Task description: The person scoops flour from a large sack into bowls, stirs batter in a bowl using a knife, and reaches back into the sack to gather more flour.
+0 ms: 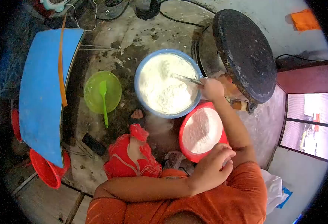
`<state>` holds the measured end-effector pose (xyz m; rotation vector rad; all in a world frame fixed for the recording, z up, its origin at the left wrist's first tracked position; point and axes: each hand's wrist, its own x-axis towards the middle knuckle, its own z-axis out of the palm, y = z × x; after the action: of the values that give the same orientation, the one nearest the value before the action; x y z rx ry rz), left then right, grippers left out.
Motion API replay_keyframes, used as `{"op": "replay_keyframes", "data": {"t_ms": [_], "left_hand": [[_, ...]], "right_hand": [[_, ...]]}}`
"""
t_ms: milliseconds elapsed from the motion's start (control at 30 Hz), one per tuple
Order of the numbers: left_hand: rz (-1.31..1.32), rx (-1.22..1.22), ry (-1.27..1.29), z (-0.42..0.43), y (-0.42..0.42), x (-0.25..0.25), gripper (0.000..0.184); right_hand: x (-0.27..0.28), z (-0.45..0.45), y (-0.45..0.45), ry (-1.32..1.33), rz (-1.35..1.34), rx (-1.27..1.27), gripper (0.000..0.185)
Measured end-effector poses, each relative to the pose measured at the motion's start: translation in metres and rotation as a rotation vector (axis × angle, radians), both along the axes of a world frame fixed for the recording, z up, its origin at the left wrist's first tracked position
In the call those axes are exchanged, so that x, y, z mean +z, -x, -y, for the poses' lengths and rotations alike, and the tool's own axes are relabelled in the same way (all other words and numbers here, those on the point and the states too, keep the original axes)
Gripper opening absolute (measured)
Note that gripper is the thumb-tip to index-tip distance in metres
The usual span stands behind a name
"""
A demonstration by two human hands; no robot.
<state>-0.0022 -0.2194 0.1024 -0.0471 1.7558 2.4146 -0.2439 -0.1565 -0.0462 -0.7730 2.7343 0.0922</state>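
My right hand [211, 89] is closed around the handle of a metal utensil [188, 79]. Its far end is sunk in white flour-like powder [167, 89], so its kind is hidden. The powder fills a round blue basin [138, 93] on the floor. Close below that basin, a red basin [183, 147] holds more pale powder [202, 130]. My left arm reaches across my body, and my left hand [212, 166] hovers by my right forearm and the red basin's near rim. Its fingers are loosely bent, with thumb and fingers apart and nothing visible between them.
A green bowl [89, 93] with a green spatula [103, 89] lies left of the blue basin. A blue board [46, 89] stands farther left, above red baskets [46, 170]. A large black round griddle [246, 56] tilts at right. A dark phone-like slab [93, 144] lies on the floor.
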Motion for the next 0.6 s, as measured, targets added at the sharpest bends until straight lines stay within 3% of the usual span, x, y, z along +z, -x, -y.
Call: {"op": "replay_keyframes", "data": {"t_ms": [167,333,467,600], "left_hand": [[-0.018,-0.028,0.012,0.004,0.001,0.0,0.026],[-0.046,-0.011,0.028,0.009,0.002,0.0,0.026],[-0.047,0.004,0.029,0.009,0.003,-0.001,0.026],[-0.053,0.06,0.039,-0.004,-0.001,-0.007,0.024]], "right_hand": [[0.043,-0.025,0.002,-0.095,-0.082,-0.019,0.021],[0.042,-0.025,0.014,-0.184,-0.134,0.072,0.022],[-0.038,-0.013,0.024,-0.147,-0.217,0.118,0.016],[-0.051,0.017,0.009,-0.119,-0.112,0.092,0.017]]}}
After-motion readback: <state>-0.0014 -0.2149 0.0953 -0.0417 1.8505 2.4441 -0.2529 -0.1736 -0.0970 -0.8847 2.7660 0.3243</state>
